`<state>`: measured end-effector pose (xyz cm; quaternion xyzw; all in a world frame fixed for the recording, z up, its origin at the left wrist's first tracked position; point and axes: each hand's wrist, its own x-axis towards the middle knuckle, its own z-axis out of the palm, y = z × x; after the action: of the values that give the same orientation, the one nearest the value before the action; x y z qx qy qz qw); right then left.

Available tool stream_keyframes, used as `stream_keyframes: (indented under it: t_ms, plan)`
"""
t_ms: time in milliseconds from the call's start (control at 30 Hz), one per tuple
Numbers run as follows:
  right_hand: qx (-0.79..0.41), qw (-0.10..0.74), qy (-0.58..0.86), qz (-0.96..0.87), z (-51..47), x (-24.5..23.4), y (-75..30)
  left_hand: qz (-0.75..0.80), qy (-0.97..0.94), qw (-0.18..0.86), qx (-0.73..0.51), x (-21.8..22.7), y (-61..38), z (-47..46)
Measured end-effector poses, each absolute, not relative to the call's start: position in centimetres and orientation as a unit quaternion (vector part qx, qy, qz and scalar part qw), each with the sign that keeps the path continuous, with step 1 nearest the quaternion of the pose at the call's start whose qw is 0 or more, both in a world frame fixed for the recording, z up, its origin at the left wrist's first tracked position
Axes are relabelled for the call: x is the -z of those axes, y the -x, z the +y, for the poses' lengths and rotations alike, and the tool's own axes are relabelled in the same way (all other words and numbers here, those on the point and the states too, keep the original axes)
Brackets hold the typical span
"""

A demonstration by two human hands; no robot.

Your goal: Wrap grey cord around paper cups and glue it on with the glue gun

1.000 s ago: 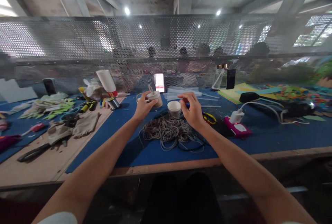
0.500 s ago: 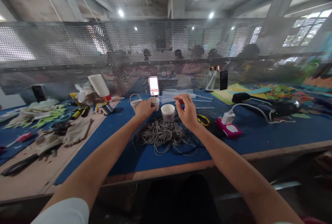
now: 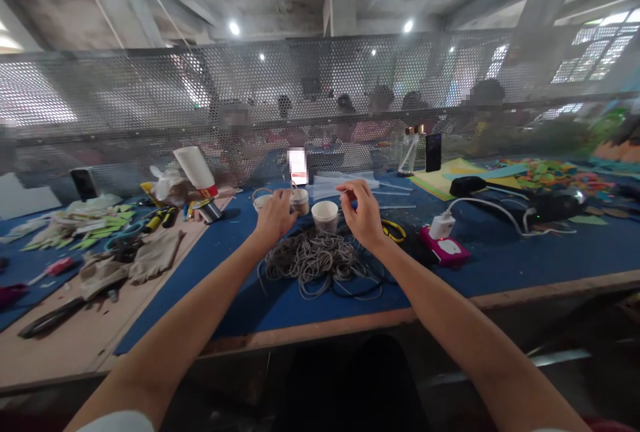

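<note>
The cup (image 3: 325, 220) stands between the hands, just behind the heaped cord (image 3: 315, 264); its mouth faces up and its long axis is vertical. Two handled cups, one nearer the middle (image 3: 300, 204) and one farther left (image 3: 261, 203), sit beside the left hand (image 3: 274, 219), upright, handles arching over their mouths. That hand's fingers are bent downward; whether they grip anything I cannot tell. The right hand (image 3: 364, 215) is beside the cup, thumb and forefinger curled toward each other; whether they meet or pinch something is unclear. A blue mat (image 3: 235, 315) covers the bench. Behind rises a perforated screen (image 3: 320, 72), people dimly visible through it, under a concrete ceiling (image 3: 280, 2) with bright lamps (image 3: 235, 28).
</note>
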<state>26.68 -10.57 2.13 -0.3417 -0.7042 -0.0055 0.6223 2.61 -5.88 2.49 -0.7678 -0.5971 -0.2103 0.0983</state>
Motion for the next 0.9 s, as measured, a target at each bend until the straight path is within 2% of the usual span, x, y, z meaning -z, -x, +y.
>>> stream_keyframes:
  t_ms: [100, 233, 300, 467, 667, 900]
  plan:
    - [0.014, 0.629, 0.344, -0.697, -10.3, -2.2, -26.9, -0.564, 0.77, 0.093, 0.282, -1.9, -2.2, -7.3]
    - [0.031, 0.638, 0.35, -0.685, -9.7, -2.1, -27.4, -0.502, 0.792, -0.109, 0.33, 0.4, -2.4, -7.3]
    - [0.034, 0.639, 0.35, -0.684, -9.4, -1.9, -27.6, -0.496, 0.783, -0.154, 0.342, 1.7, -2.9, -7.0]
    - [0.037, 0.634, 0.353, -0.687, -9.2, -1.5, -27.6, -0.512, 0.751, -0.205, 0.364, 3.1, -4.6, -6.1]
    - [0.044, 0.631, 0.354, -0.689, -9.0, -1.4, -27.7, -0.505, 0.754, -0.227, 0.353, 2.5, -6.0, -5.7]
    - [0.035, 0.624, 0.36, -0.692, -9.2, -1.4, -27.6, -0.502, 0.706, -0.295, 0.404, 2.5, -6.9, -5.8]
